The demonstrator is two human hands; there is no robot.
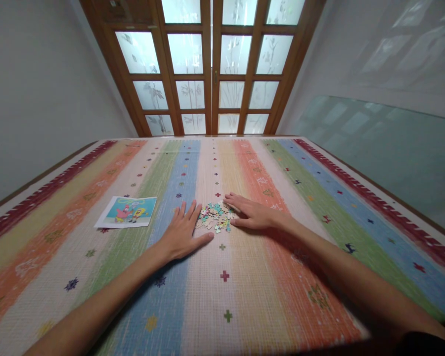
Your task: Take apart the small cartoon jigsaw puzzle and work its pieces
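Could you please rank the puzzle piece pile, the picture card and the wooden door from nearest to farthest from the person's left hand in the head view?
1. Puzzle piece pile, right beside the left hand.
2. Picture card, farther left on the mat.
3. Wooden door, far end.

Striped mat (222,296) filling the lower frame, pile of puzzle pieces (215,217) at centre, picture card (127,211) left of centre, two hands flat beside the pile
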